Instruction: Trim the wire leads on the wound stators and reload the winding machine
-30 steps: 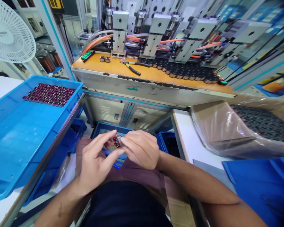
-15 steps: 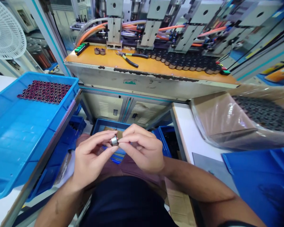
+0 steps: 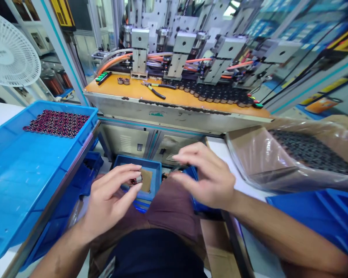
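My left hand pinches a small round motor part, probably a stator, between thumb and fingertips. A silver metal band and some dark red show on it; the fingers cover the rest. My right hand is off to the right, apart from the part, with thumb and forefinger spread. Motion blurs its fingertips, and I make out nothing held in them. Below and behind the left hand, a blue bin with cardboard inside stands low between the knees and the cabinet.
On the left, a blue tray bears rows of dark red parts. Pliers and many black-topped parts lie on the orange machine ledge. A plastic-lined carton of dark pieces stands right. A white fan is upper left.
My right hand has let go of the stator and swung right and slightly up. My left hand still holds it, in nearly the same place. The view has tilted up a little.
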Demonstrator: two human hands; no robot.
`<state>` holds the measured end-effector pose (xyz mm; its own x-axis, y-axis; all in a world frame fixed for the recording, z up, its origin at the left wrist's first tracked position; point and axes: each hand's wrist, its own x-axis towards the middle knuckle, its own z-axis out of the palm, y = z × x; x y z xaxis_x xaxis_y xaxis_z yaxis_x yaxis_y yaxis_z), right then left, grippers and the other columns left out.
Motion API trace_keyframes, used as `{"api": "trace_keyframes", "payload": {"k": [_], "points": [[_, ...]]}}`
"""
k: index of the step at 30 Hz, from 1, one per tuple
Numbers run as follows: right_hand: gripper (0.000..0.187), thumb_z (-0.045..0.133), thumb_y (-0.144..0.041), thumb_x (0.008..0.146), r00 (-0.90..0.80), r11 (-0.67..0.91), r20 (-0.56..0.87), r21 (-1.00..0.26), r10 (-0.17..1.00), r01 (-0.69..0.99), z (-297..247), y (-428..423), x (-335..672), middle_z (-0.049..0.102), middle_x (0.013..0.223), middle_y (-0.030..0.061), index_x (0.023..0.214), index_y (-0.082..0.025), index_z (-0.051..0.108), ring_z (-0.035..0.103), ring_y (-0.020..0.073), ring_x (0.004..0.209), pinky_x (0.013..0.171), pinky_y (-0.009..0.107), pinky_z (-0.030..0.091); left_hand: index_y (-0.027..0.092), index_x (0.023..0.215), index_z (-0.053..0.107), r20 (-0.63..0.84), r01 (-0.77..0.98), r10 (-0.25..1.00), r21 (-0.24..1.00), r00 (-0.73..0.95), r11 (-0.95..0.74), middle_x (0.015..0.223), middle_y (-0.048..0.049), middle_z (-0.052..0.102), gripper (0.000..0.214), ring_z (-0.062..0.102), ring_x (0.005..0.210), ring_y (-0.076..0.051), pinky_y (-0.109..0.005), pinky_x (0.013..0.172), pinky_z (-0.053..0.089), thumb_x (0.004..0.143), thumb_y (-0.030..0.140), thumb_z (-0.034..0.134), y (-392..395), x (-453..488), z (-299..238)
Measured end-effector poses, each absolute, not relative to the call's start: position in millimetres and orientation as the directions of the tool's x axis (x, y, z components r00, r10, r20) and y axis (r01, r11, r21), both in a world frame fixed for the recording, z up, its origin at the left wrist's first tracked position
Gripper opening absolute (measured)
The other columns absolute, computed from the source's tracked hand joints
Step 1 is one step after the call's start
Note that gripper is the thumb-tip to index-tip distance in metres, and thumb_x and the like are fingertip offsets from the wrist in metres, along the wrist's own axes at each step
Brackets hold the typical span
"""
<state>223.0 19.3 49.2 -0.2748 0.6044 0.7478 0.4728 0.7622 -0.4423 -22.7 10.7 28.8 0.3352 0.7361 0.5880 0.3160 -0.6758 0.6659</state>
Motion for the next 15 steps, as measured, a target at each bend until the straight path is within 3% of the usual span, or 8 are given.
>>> {"api": "trace_keyframes", "payload": {"k": [1,3,4,6,8,10,13,15], "points": [[0.012,0.068,-0.020,0.089,-0.431,0.835,0.766,-0.240,0.477,0.496,58,21,222,0.067,0.093,0.0048,0.101,-0.023,0.068,0.063,0.0184,0.085,0.071,0.031,0.052,0.021,0.110,0.070,0.600,0.321,0.714,0.639,0.361,-0.699,0.113,-0.0076,0.075,0.036,0.071,0.103,-0.018,-0.028,0.086,0.059,0.079,0.003,0.072,11,-23,31],[0.010,0.061,-0.021,0.094,-0.694,0.900,0.672,0.093,0.259,0.426,70,25,215,0.068,0.098,0.0048,0.100,-0.024,0.068,0.062,0.0190,0.087,0.070,0.032,0.051,0.021,0.111,0.069,0.617,0.321,0.684,0.605,0.390,-0.729,0.112,-0.0074,0.075,0.036,0.071,0.103,-0.018,-0.030,0.089,0.058,0.080,0.003,0.072,12,-22,33],[0.014,0.054,-0.020,0.097,-0.765,0.904,0.613,0.189,0.196,0.384,74,28,210,0.068,0.096,0.0049,0.097,-0.023,0.068,0.061,0.0188,0.084,0.067,0.033,0.049,0.021,0.111,0.069,0.616,0.318,0.681,0.604,0.395,-0.731,0.112,-0.0070,0.075,0.037,0.071,0.103,-0.018,-0.029,0.090,0.058,0.079,0.003,0.072,11,-22,33],[0.025,0.046,-0.018,0.100,-0.819,0.898,0.544,0.246,0.183,0.364,75,34,202,0.067,0.086,0.0060,0.088,-0.019,0.067,0.057,0.0189,0.076,0.061,0.034,0.046,0.021,0.111,0.070,0.601,0.313,0.706,0.634,0.375,-0.707,0.110,-0.0061,0.075,0.039,0.070,0.104,-0.018,-0.029,0.089,0.058,0.078,0.002,0.073,9,-23,32],[0.029,0.043,-0.019,0.101,-0.801,0.913,0.526,0.102,0.287,0.395,71,37,195,0.065,0.079,0.0065,0.083,-0.017,0.065,0.054,0.0183,0.071,0.062,0.033,0.045,0.022,0.112,0.070,0.572,0.297,0.749,0.690,0.336,-0.660,0.109,-0.0055,0.076,0.041,0.070,0.104,-0.019,-0.029,0.088,0.058,0.077,0.002,0.075,7,-26,29],[0.028,0.045,-0.020,0.101,-0.736,0.884,0.491,-0.231,0.466,0.406,67,36,189,0.065,0.079,0.0060,0.082,-0.015,0.064,0.055,0.0163,0.073,0.066,0.031,0.047,0.024,0.112,0.070,0.555,0.261,0.774,0.733,0.304,-0.628,0.110,-0.0056,0.075,0.042,0.071,0.103,-0.020,-0.031,0.087,0.059,0.077,0.002,0.075,7,-30,25],[0.025,0.050,-0.021,0.099,-0.691,0.534,0.166,-0.765,0.703,0.359,66,38,182,0.065,0.072,0.0015,0.080,-0.014,0.065,0.058,0.0110,0.066,0.062,0.022,0.049,0.025,0.108,0.071,0.564,0.232,0.771,0.741,0.294,-0.631,0.110,-0.0054,0.075,0.037,0.072,0.102,-0.019,-0.030,0.087,0.060,0.078,0.002,0.074,9,-38,22],[0.023,0.055,-0.022,0.097,-0.736,0.348,-0.059,-0.853,0.675,0.388,67,52,181,0.065,0.065,-0.0021,0.079,-0.013,0.067,0.059,0.0089,0.058,0.054,0.018,0.047,0.024,0.102,0.073,0.576,0.247,0.761,0.724,0.298,-0.644,0.109,-0.0052,0.076,0.032,0.073,0.100,-0.018,-0.028,0.087,0.060,0.079,0.003,0.073,12,-42,20]]}}
